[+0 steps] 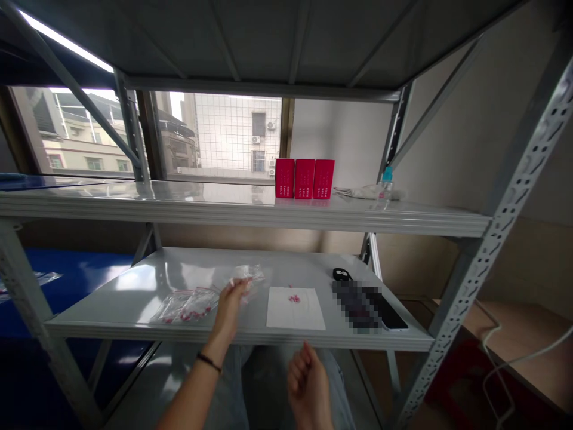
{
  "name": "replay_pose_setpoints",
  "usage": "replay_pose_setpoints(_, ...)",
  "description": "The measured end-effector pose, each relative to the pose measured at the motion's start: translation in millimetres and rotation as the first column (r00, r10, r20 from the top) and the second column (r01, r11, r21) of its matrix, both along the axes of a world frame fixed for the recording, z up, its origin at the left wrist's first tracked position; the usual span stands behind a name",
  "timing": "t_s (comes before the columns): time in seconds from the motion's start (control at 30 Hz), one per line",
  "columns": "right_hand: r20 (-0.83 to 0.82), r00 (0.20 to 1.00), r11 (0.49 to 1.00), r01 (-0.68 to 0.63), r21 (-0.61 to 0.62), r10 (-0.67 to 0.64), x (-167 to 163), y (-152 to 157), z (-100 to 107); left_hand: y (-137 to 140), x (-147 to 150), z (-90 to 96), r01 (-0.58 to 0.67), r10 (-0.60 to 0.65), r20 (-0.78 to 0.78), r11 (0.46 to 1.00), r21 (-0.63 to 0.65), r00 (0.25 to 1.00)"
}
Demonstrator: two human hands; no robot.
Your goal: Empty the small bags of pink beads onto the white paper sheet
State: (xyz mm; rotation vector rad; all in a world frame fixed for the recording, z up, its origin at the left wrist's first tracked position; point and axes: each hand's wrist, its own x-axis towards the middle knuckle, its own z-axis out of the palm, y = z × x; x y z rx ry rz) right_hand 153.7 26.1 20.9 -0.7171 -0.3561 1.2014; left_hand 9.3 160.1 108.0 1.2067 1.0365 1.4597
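Observation:
My left hand (pixel 233 294) is closed on a clear plastic bag (pixel 242 292) over the lower shelf, its fingers pinched together. Just behind it lies another clear bag (pixel 253 272). To its left are clear zip bags (pixel 185 304) with small red pieces in them. A white paper sheet (pixel 295 316) lies flat to the right, bearing a small cluster of red pieces (pixel 294 298) too small to name. My right hand (pixel 308 379) is curled closed above my lap, in front of the shelf edge. Whatever its fingers may hold is hidden.
A dark phone-like slab (pixel 391 313), a blurred-out patch and a black round item (pixel 341 274) lie at the lower shelf's right. Above, the upper shelf (pixel 215 209) carries red boxes (pixel 304 179) and a blue-topped bottle (pixel 385 186). Metal posts (pixel 514 197) frame the sides.

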Motion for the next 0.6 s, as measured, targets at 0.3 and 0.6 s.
replay_pose_setpoints(0.3,0.999,0.047,0.956,0.295,0.003,-0.018,76.2,123.9,84.7,102.4,-27.1,24.2,-0.236,0.301,-0.558,0.954,0.187,0.774)
replay_pose_setpoints(0.6,0.859,-0.491,0.976,0.212,-0.048,0.149,83.2,137.8,60.8,-2.9,-82.4,-31.8,0.222,0.195,-0.857,0.917,0.332,0.478)
